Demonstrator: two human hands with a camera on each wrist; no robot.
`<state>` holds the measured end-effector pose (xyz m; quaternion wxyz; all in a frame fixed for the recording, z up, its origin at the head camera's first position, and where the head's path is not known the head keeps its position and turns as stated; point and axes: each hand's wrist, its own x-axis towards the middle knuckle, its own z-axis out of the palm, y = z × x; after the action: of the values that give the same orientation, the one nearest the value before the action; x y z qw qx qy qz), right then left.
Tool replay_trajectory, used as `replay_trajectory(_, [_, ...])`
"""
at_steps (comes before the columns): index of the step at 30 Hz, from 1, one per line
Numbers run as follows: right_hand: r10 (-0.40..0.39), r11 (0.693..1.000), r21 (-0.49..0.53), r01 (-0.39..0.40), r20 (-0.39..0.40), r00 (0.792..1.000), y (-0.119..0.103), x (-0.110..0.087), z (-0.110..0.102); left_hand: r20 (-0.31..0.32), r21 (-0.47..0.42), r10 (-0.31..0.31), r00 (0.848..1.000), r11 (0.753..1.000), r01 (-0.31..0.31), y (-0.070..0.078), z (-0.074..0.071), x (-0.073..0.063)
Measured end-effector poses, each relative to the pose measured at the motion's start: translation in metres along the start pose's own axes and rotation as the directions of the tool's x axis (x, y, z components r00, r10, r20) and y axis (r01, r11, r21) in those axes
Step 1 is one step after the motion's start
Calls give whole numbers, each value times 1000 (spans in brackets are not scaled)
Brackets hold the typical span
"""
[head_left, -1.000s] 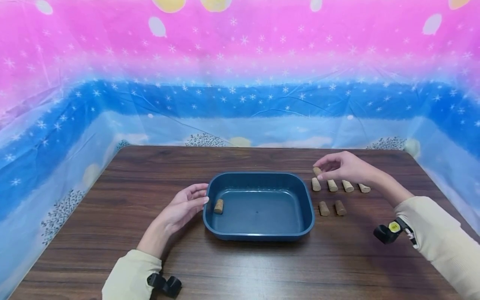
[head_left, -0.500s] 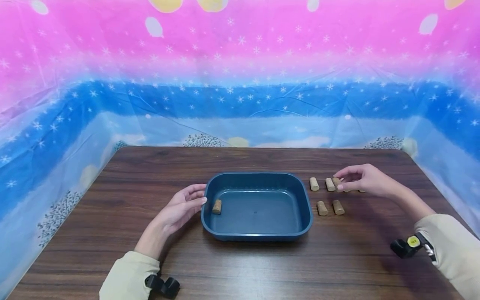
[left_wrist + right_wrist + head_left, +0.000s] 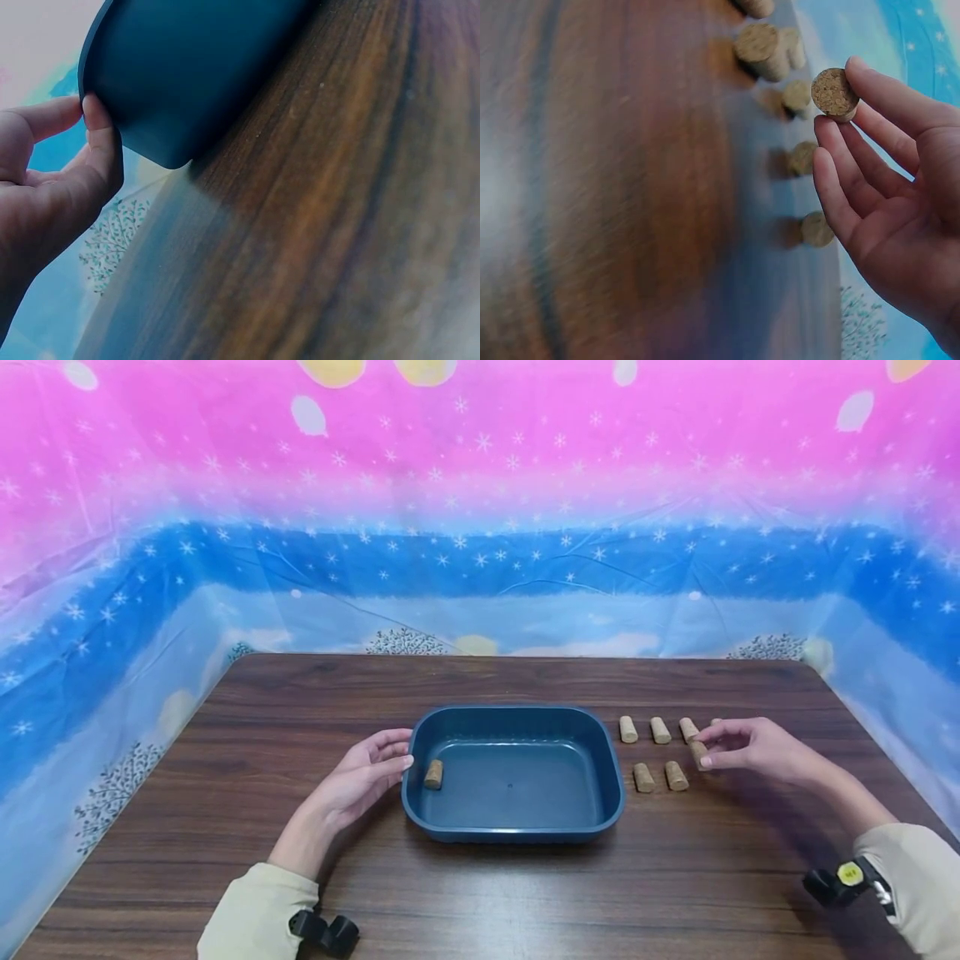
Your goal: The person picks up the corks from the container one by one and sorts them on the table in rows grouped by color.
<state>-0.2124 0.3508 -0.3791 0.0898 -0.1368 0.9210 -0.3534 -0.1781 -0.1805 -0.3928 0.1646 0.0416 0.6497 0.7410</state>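
Note:
My left hand (image 3: 363, 777) pinches the left rim of a dark blue plastic tub (image 3: 517, 833); the left wrist view shows thumb and fingertip meeting at that rim (image 3: 88, 82). One brown cork stopper (image 3: 433, 774) lies inside, near the left wall. To the right, my right hand (image 3: 768, 750) holds another cork stopper (image 3: 699, 756) between thumb and fingertips, over the gap between two rows of corks. Its round speckled end (image 3: 834, 93) faces the right wrist camera. Behind the fingers, the far row's rightmost cork (image 3: 716, 722) is mostly hidden.
Beside the tub, the far row holds several pale corks (image 3: 660, 730). Nearer me lie two browner corks, one at left (image 3: 643, 777) and one at right (image 3: 676, 776). The dark wooden table (image 3: 337, 685) ends at a patterned cloth backdrop (image 3: 480, 560).
My right hand has carried its cork from behind the far row's left end rightward and toward me, to the right of the near pair. My left hand stays on the rim.

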Motion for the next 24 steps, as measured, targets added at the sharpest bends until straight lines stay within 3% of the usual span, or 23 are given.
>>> replay_trajectory(9, [61, 989, 131, -69, 60, 996, 18, -11, 8, -1, 10, -5, 1000, 1000, 5, 1, -1, -1])
replay_trajectory(17, [28, 998, 48, -29, 21, 999, 25, -11, 12, 2, 7, -1, 1000, 1000, 1, 0, -1, 0])
replay_trajectory(24, [33, 998, 53, -35, 31, 999, 28, -11, 13, 3, 3, -3, 1000, 1000, 3, 0, -1, 0])
